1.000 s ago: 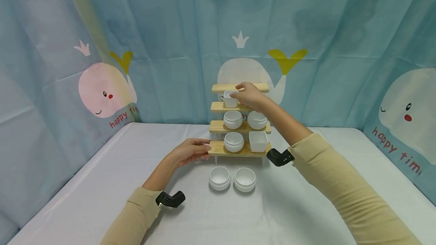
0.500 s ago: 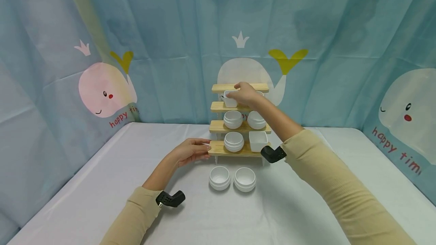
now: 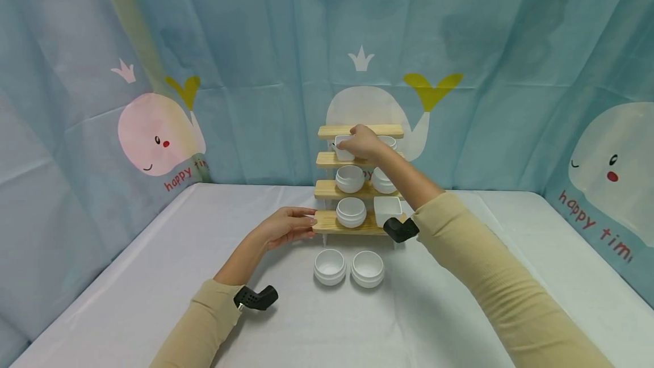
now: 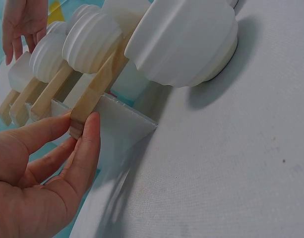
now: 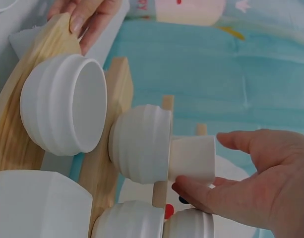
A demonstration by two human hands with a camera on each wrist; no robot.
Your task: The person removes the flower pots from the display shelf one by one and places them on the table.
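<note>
My left hand pinches the left end of the bottom wooden shelf of a four-tier stand, thumb and fingertips on its edge. My right hand reaches to the second shelf from the top. There its thumb and fingers hold a small white square bowl, thumb in front and a finger behind the rim. Right of that bowl is a round white bowl, partly covered by the hand. One shelf lower are two ribbed round bowls. The bottom shelf bears a round bowl and a square bowl.
Two round white bowls, a left one and a right one, stand on the white tablecloth before the stand. A blue printed curtain hangs close behind. The top shelf is pale wood.
My right hand and forearm have shifted slightly left, and the square bowl has slid a little left with them. More of the round bowl beside it shows. The left hand stays put.
</note>
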